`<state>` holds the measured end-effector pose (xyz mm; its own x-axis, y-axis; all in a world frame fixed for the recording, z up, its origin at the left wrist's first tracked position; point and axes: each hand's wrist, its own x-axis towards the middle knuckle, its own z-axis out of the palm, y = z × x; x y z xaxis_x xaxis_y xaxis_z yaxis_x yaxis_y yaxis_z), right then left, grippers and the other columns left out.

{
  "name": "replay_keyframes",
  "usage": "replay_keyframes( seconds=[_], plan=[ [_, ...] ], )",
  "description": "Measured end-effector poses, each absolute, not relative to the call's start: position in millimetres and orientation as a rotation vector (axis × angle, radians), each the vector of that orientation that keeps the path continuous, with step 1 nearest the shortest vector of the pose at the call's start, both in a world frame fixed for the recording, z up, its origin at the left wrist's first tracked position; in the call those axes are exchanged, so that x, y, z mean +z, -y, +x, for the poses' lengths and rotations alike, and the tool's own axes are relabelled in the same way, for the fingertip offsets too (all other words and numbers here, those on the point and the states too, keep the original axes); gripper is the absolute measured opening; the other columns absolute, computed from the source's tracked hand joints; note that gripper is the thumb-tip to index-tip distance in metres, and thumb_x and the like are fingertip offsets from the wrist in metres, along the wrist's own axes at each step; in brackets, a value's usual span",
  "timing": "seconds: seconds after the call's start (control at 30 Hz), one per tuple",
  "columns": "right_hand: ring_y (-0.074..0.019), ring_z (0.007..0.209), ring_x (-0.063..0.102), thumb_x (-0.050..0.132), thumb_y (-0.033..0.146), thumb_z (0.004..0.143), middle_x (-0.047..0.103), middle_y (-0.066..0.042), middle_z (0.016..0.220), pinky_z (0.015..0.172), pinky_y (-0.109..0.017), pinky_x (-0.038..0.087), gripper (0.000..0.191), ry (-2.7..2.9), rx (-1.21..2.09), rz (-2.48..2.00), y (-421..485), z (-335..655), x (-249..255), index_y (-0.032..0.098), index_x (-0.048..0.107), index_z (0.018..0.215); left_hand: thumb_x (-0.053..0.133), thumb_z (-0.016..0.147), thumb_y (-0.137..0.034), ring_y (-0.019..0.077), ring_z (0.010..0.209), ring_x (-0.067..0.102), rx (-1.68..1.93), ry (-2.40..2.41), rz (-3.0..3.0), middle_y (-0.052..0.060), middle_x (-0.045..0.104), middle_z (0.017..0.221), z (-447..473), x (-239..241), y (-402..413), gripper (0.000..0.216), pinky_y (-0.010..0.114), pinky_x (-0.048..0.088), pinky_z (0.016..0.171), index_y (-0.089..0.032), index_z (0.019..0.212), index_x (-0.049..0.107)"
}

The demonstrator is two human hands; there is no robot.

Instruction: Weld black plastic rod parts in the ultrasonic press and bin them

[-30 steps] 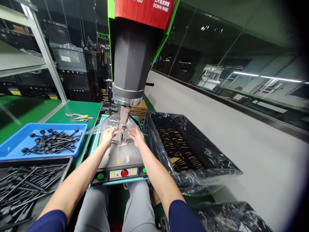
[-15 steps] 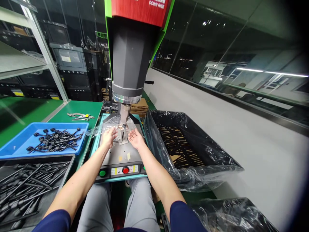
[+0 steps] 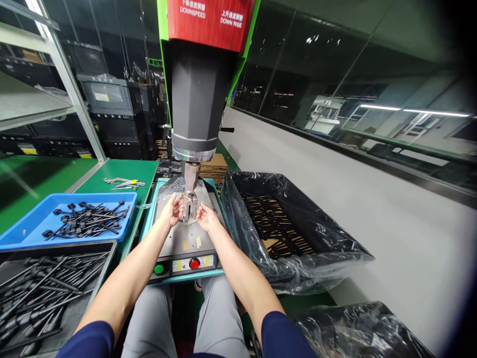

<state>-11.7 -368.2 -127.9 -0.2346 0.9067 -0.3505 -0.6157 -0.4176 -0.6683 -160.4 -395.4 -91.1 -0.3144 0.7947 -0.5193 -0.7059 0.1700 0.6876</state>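
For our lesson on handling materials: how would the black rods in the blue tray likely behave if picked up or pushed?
The black rods look thin and straight, so probably stiff and light. They lie crisscrossed in the blue tray, so lifting one may drag neighbours. Knobbed ends likely curb rolling.

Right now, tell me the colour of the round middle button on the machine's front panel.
Red: the round middle button shows best in head view.

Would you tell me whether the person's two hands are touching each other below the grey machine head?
Apart. The head view shows the left hand and right hand on either side of the small metal fixture, a clear gap between.
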Motion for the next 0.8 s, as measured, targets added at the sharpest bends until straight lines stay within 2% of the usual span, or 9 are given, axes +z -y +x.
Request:
replay_keyframes(
  seconds=[0.13, 0.23, 0.33, 0.43, 0.57, 0.67, 0.8],
  plan=[
    [-0.008, 0.049, 0.056, 0.075, 0.018, 0.073, 0.06, 0.005, 0.057, 0.042, -0.016, 0.044, 0.019, 0.434, 1.801, -0.881, 384.4, -12.1, -120.5, 0.02, 0.055, 0.075, 0.069, 0.083, -0.016, 0.0056, 0.048, 0.058, 1.598, -1.129, 0.052, 0.001, 0.061, 0.068, -166.3, -90.6, 391.7, 0.012, 0.012, 0.047, 0.044, -0.013, 0.078, 0.058],
    [-0.0078, 0.052, 0.056, 0.081, 0.023, 0.066, 0.062, 0.004, 0.06, 0.043, -0.015, 0.042, 0.024, 0.527, 1.768, -0.808, 406.8, -19.3, -120.4, 0.019, 0.06, 0.076, 0.058, 0.085, -0.008, 0.0072, 0.058, 0.064, 1.712, -1.096, 0.021, 0.002, 0.064, 0.074, -174.6, -92.6, 397.1, 0.01, 0.013, 0.053, 0.053, -0.013, 0.078, 0.056],
    [-0.0078, 0.056, 0.057, 0.085, 0.03, 0.06, 0.063, 0.003, 0.067, 0.044, -0.016, 0.043, 0.029, 0.768, 1.783, -0.762, 433.6, -31.1, -131.4, 0.017, 0.065, 0.077, 0.051, 0.086, -0.007, 0.0094, 0.063, 0.066, 1.757, -1.087, -0.042, 0.004, 0.064, 0.076, -186.3, -97.1, 403.8, 0.013, 0.017, 0.058, 0.061, -0.014, 0.076, 0.052],
    [-0.0104, 0.062, 0.062, 0.089, 0.031, 0.055, 0.067, 0.0, 0.079, 0.05, -0.021, 0.049, 0.041, 1.007, 1.968, -0.749, 456.3, -37.2, -151.8, 0.016, 0.069, 0.087, 0.049, 0.084, -0.007, 0.0109, 0.064, 0.066, 1.777, -1.098, -0.091, 0.005, 0.062, 0.074, -200.4, -102.6, 407.3, 0.013, 0.019, 0.058, 0.061, -0.015, 0.074, 0.049],
    [-0.0143, 0.065, 0.067, 0.091, 0.03, 0.053, 0.069, -0.004, 0.087, 0.059, -0.028, 0.053, 0.053, 0.937, 2.188, -0.811, 468.6, -26.6, -178.0, 0.015, 0.066, 0.098, 0.051, 0.08, -0.007, 0.011, 0.065, 0.066, 1.809, -1.125, -0.12, 0.006, 0.061, 0.075, -221.6, -106.6, 408.9, 0.01, 0.018, 0.058, 0.063, -0.015, 0.074, 0.049],
    [-0.0182, 0.073, 0.07, 0.09, 0.03, 0.056, 0.069, -0.003, 0.091, 0.065, -0.03, 0.054, 0.053, 0.649, 2.146, -0.761, 465.1, -12.3, -185.8, 0.019, 0.06, 0.099, 0.049, 0.081, -0.008, 0.01, 0.065, 0.065, 1.831, -1.142, -0.123, 0.005, 0.061, 0.076, -234.6, -107.0, 410.0, 0.011, 0.017, 0.057, 0.063, -0.016, 0.072, 0.047],
    [-0.0196, 0.087, 0.07, 0.087, 0.028, 0.063, 0.068, -0.001, 0.097, 0.069, -0.028, 0.052, 0.041, 0.458, 2.065, -0.698, 458.2, -2.0, -183.8, 0.023, 0.055, 0.089, 0.051, 0.085, -0.015, 0.0111, 0.066, 0.066, 1.824, -1.161, -0.096, 0.005, 0.063, 0.078, -241.2, -108.9, 414.2, 0.011, 0.018, 0.057, 0.06, -0.017, 0.076, 0.046]
  ],
)
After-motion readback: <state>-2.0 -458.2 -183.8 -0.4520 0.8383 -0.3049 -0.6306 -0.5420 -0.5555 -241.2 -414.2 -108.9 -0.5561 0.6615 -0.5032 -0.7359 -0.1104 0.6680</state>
